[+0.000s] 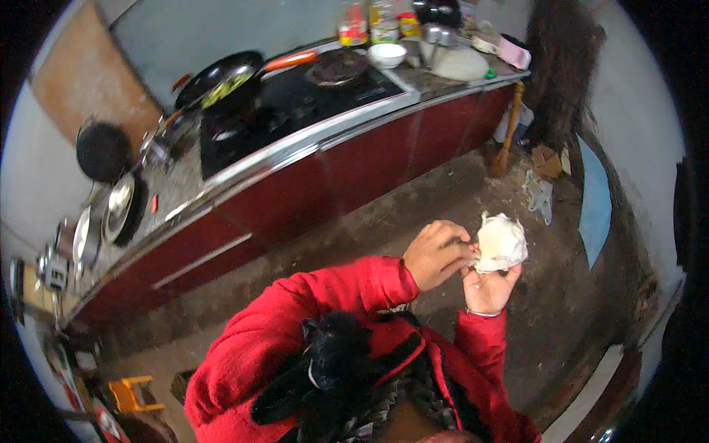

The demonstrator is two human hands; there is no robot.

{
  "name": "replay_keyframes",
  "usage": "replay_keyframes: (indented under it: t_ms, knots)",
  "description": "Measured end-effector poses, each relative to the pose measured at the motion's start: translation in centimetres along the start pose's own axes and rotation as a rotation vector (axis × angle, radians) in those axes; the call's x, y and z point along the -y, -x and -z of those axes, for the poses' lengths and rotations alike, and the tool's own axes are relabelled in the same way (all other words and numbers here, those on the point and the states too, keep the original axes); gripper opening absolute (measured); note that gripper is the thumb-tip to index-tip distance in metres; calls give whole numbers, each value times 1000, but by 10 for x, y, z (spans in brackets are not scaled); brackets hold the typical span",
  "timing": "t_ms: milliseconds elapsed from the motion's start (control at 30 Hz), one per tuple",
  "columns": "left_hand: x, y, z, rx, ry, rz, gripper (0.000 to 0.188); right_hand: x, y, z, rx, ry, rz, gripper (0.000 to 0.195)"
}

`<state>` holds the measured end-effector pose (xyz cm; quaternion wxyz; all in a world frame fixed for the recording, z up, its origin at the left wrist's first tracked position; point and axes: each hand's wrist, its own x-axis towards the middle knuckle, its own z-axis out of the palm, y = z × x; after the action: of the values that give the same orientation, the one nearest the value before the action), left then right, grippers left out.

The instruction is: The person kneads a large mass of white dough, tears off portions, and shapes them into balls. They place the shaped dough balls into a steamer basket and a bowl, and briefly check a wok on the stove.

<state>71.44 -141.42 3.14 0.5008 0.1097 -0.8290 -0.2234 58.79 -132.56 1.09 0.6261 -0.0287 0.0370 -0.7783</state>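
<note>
A whitish, lumpy piece of food (pixel 503 243) with a ragged edge lies on my right hand (pixel 488 288), which is palm up with the thumb along its near side. Blur keeps me from telling exactly what food it is. My left hand (pixel 437 255) comes in from the left, its fingers bent and pinching the lump's left edge. Both hands are above the floor, to the right of my body and away from the counter. Part of the right fingers is hidden under the lump.
On the black cooktop (pixel 282 105), a wok (pixel 221 83) holds green food. A white bowl (pixel 387 55), bottles (pixel 353 25) and a pink container (pixel 514 52) line the counter's right end. Below them are a broom (pixel 508 133) and a plastic bag (pixel 540 196). An orange stool (pixel 135 394) stands lower left.
</note>
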Motion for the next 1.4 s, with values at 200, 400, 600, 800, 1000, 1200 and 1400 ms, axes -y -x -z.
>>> replay_keyframes:
  t_ms: [200,400,600,800,1000,1200,1400]
  knots:
    - [69,-93,-41,45,22,131,22,79,-95,-20,-77,-45,33,57]
    - [143,-152,-86,73,106,271,13,145,-150,-3,-75,113,159,64]
    - [259,-233,-124,5,266,427,24,208,-245,23,-118,174,274,62]
    - [403,-349,-170,-12,432,542,25,295,-339,-1,-156,379,490,60]
    - [503,-471,-190,-19,514,765,25,354,-422,-3,-149,468,564,61]
    - [622,-546,-189,-277,557,826,27,415,-551,2,-135,450,500,59]
    - [748,-636,-197,-497,335,864,39,493,-698,21,-10,433,282,62]
